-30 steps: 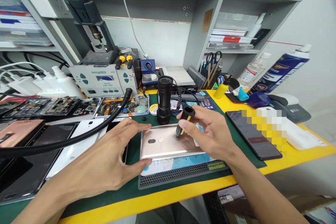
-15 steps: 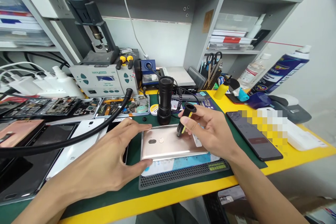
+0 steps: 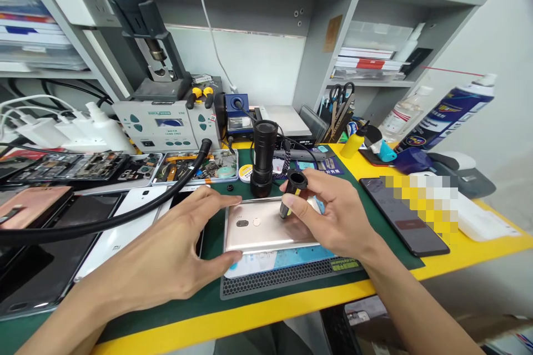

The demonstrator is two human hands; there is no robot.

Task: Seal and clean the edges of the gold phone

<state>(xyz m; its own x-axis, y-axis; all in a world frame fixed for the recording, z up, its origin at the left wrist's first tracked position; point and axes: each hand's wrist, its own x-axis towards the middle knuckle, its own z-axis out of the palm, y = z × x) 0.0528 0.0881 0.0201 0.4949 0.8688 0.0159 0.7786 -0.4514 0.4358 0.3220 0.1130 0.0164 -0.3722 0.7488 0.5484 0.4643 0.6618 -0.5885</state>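
Yellow-edged desk [image 3: 200, 321], lower centre: gold smartphone [image 3: 264, 233], left end clasped by left hand [image 3: 179, 255]; right hand [image 3: 335, 216] pinching black pen-like tool [image 3: 293, 186]; light, even pressure advisable.

The left hand [image 3: 166, 255] holds the left end of a rose-gold phone [image 3: 250, 236] lying back up; the right hand [image 3: 331, 211] pinches a black tool [image 3: 290, 191] tilted over it, its tip apparently touching the surface. A black cylinder [image 3: 264, 155] stands upright just behind, and a dark handset [image 3: 400, 213] lies to the right
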